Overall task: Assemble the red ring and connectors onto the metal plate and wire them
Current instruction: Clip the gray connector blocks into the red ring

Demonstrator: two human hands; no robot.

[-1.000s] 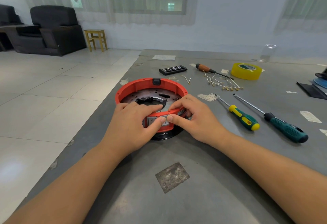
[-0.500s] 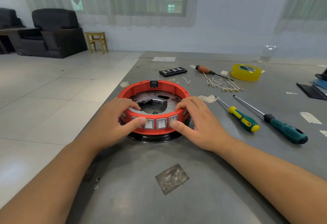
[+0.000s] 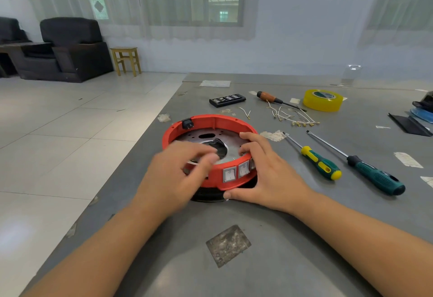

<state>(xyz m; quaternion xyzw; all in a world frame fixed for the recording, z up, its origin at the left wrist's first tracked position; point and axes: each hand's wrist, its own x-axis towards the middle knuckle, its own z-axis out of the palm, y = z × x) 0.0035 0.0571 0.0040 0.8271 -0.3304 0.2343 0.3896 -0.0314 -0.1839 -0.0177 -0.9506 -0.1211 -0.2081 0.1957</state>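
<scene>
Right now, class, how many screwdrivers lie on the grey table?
3: an orange-handled screwdriver beside the yellow tape roll, and a green-and-yellow one and a dark green one right of the red ring.

The round plastic red ring (image 3: 212,120) carries white rocker switches (image 3: 236,172) in grey frames and one small black connector (image 3: 187,124), around a silvery metal plate (image 3: 210,136) over a black base (image 3: 206,196). On the dull grey bench (image 3: 281,238) lie a roll of translucent yellow tape (image 3: 322,100), a green-and-yellow-handled screwdriver (image 3: 319,163), a dark teal-and-black-handled screwdriver (image 3: 375,174) and an orange-brown-and-black-handled screwdriver (image 3: 269,97). Pale wires with brass-coloured ends (image 3: 293,117) lie beside a black rectangular case with white markings (image 3: 227,100)
</scene>
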